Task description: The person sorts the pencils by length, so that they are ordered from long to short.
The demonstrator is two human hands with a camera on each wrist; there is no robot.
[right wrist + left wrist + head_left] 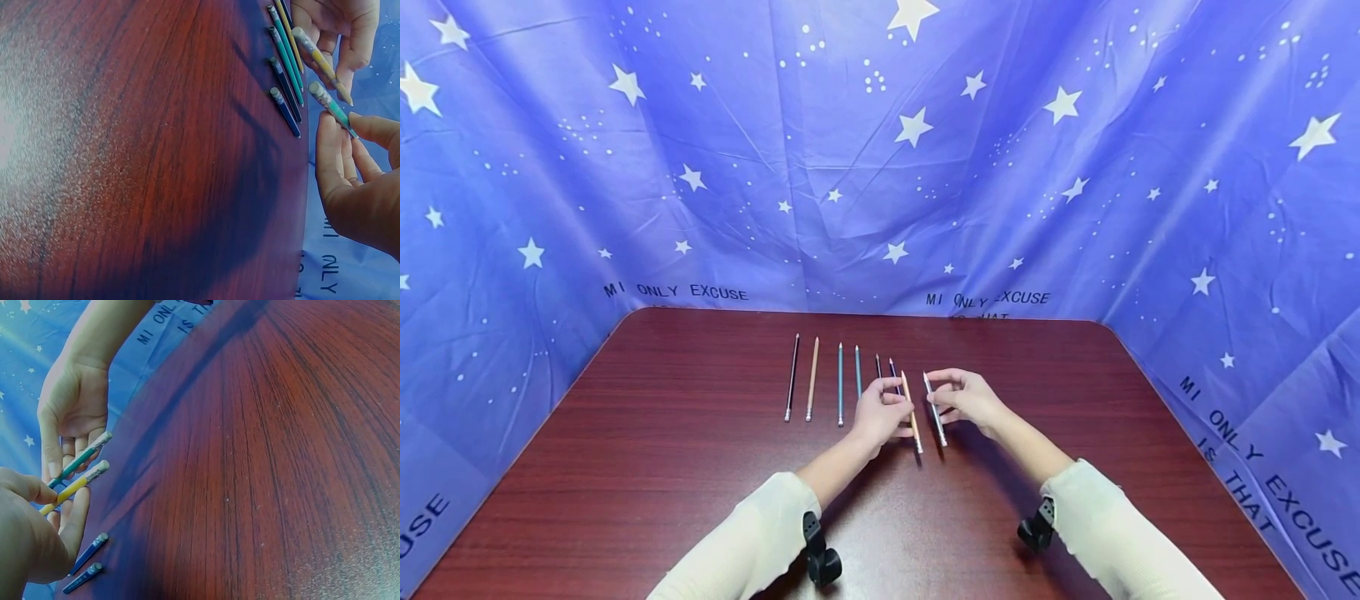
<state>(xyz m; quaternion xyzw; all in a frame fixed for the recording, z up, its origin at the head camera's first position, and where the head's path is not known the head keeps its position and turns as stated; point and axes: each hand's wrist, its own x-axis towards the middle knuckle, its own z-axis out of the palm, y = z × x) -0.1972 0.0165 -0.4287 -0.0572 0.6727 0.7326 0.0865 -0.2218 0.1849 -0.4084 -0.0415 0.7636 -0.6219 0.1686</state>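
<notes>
My left hand point(878, 417) pinches a yellow pencil point(916, 432) between thumb and fingers, its eraser end toward me. Close by on the right, my right hand point(973, 400) holds a green pencil point(337, 113) in the same way. Both pencils are lifted off the table and nearly side by side, with a small gap between them. In the left wrist view the yellow pencil point(75, 487) and green pencil point(87, 456) show pale erasers. Two dark blue pencils point(285, 111) lie just beyond my left hand, which partly covers them in the head view.
Further left on the dark red wooden table point(647, 467) lie two teal pencils point(840, 387), a yellow pencil point(812, 383) and a black pencil point(792, 379), spaced in a row with erasers toward me. A blue star-patterned cloth point(850, 167) hangs around the table's far and side edges.
</notes>
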